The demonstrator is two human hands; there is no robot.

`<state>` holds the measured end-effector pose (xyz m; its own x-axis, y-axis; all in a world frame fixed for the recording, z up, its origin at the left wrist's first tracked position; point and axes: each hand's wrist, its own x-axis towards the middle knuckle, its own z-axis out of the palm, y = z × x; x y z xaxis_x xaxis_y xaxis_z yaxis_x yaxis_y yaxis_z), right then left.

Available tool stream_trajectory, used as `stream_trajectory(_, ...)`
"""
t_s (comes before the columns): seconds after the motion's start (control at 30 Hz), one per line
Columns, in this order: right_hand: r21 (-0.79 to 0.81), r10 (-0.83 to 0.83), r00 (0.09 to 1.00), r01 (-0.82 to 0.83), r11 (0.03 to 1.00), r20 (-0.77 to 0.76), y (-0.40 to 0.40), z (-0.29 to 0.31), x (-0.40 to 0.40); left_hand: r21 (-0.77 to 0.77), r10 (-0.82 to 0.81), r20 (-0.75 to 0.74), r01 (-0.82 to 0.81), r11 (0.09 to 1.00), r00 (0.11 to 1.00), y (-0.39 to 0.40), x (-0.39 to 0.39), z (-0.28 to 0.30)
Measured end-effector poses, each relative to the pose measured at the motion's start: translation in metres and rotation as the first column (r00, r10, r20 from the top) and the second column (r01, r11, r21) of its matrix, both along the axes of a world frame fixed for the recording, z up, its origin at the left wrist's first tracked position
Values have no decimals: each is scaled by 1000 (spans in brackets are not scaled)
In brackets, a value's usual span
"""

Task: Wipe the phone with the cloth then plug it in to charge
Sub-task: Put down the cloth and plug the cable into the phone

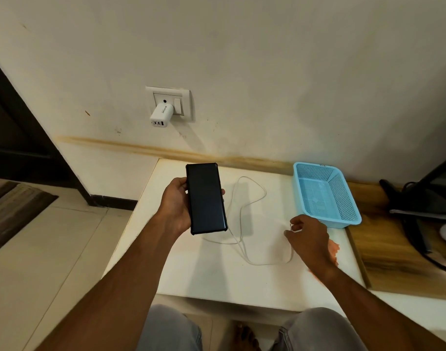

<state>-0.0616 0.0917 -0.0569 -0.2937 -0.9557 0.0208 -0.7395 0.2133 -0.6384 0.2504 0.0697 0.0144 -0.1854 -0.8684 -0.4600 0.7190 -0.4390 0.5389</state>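
Note:
My left hand [175, 203] holds a black phone [206, 198] upright above the white table [217, 274], dark screen facing me. A white charging cable [244, 198] lies in loose loops on the table just right of the phone. My right hand [308, 238] pinches one end of that cable near the basket's front corner. An orange cloth [334, 249] lies on the table, mostly hidden under my right wrist. A white charger adapter [161, 115] sits plugged into the wall socket [169, 102] above the table's left end.
A light blue plastic basket [326, 193] stands at the table's back right, against the wall. A wooden surface [394, 249] with dark cables and equipment adjoins on the right. Tiled floor and a mat [11, 211] lie to the left. My knees show below.

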Motion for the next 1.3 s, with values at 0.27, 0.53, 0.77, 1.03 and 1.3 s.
stream_trajectory(0.27, 54, -21, 995, 27, 998, -101, -2, -13, -10, -3, 5, 25, -5, 1000, 1000, -1, 0, -3)
stream_trajectory(0.53, 67, -53, 988, 63, 996, -148, -6, -26, -17, 48, 87, 147, -95, 994, 985, -2, 8, -10)
stream_trajectory(0.77, 80, -40, 989, 52, 995, -145, 2, -12, -9, 120, 118, 294, -159, 980, 949, -1, 15, -20)
stream_trajectory(1.03, 95, -51, 984, 68, 993, -168, 3, -7, -8, 121, 121, 306, -165, 979, 944, -2, 15, -20)
stream_trajectory(1.3, 3, 26, 966, -26, 1000, -258, 16, 12, 12, 164, 147, 381, -223, 961, 913, 7, 31, -24)
